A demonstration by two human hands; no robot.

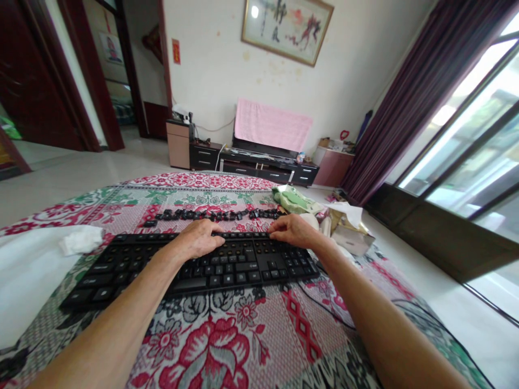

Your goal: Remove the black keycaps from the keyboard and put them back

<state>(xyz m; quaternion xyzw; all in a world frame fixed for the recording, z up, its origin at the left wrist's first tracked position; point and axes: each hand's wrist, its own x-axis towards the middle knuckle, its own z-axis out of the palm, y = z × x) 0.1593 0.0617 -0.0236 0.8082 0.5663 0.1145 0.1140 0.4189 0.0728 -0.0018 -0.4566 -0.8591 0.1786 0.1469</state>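
Observation:
A black computer keyboard (243,266) lies on the cloth-covered table, with several keycaps gone from its upper rows, where small bare key posts show. My left hand (199,239) is closed at the keyboard's far edge, thumb on the top side and fingers curled beyond it. Further right, my right hand (295,231) pinches that same edge, its thumb and forefinger close together. Just behind the keyboard runs a line of loose black keycaps (194,215). One keycap (150,223) sits a little apart at the left end of the line.
White cloth or paper (36,270) with a crumpled tissue (83,240) covers the table's left side. To the right are a green packet (295,200) and a tissue box (351,232). A black cable (328,310) trails right across the patterned tablecloth (211,351).

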